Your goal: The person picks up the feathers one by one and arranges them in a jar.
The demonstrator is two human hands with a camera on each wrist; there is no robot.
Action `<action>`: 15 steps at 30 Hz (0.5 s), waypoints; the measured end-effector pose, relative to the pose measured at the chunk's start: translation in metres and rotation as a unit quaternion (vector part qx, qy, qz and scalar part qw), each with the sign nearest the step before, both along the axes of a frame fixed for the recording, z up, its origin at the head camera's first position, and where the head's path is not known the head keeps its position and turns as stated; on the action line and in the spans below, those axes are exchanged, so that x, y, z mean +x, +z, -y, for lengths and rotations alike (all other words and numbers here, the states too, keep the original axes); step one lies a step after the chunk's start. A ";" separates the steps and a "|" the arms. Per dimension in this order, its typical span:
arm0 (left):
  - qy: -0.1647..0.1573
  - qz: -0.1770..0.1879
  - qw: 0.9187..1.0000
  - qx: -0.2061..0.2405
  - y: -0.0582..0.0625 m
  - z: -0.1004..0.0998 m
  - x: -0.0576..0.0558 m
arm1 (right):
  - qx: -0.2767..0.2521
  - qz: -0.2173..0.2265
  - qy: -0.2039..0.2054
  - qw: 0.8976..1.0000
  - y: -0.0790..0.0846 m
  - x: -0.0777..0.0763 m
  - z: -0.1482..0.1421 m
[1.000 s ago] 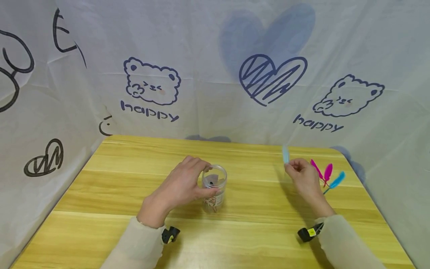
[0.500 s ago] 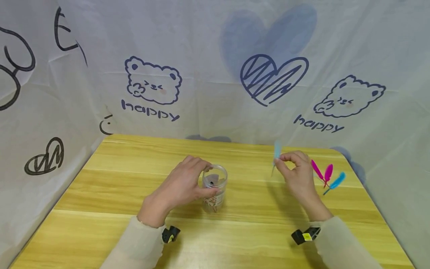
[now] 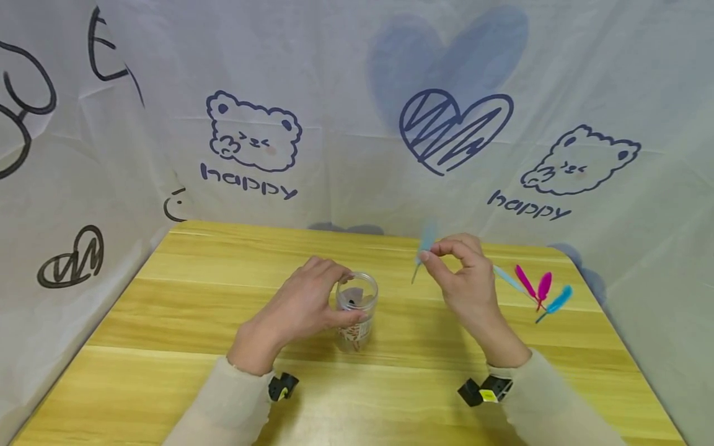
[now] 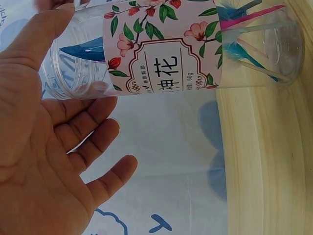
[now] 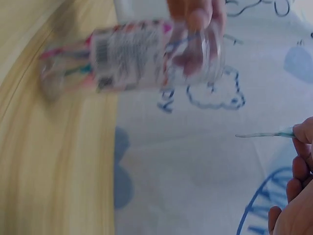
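- Fingers of the right hand (image 3: 465, 285) pinch one pale blue feather with thin bare quill (image 3: 427, 238), near its middle; it is in the air above the yellow wood-grain table (image 3: 390, 396).
- This feather stands steep, plume up, quill down and slightly leftward; the clear plastic cylinder jar with a floral paper label (image 3: 355, 328) is to its left, well apart; the right hand alone has the feather.
- The left hand (image 3: 295, 310) grips the upright jar near its uncovered mouth, thumb on the near side; the right hand is beyond the jar's right side.
- Behind the right hand, on the table, lie two magenta feathers (image 3: 545, 288), one bright blue feather (image 3: 559, 300) and another pale feather (image 3: 509, 280).
- The left wrist view shows feathers inside the jar, with a dark blue tip (image 4: 83, 50) near the neck; the head view hardly tells this; the right wrist view gives the quill tip apart from the jar, but the jar is blurred there.
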State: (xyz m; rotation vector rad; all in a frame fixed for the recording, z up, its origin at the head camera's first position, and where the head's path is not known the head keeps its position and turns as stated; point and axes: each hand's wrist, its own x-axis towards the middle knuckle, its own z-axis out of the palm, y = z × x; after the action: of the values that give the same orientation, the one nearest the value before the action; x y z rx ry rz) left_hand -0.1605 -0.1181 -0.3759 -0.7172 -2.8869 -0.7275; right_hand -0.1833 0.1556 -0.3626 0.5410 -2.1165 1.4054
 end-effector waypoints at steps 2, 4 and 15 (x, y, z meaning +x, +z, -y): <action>-0.001 0.000 1.000 0.002 0.001 0.000 0.000 | 0.001 -0.005 0.013 1.000 0.004 0.002 0.009; -0.001 0.000 1.000 0.003 0.001 0.000 0.000 | 0.002 -0.010 0.029 1.000 0.007 0.004 0.018; -0.004 0.002 1.000 0.006 0.001 0.001 0.000 | 0.054 -0.064 0.094 0.992 0.005 0.004 0.049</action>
State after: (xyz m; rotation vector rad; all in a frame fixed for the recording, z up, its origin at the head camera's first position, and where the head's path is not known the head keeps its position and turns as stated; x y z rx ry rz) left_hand -0.1607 -0.1187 -0.3746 -0.7286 -2.8816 -0.7471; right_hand -0.1795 0.1062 -0.3581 0.8691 -2.0903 1.3216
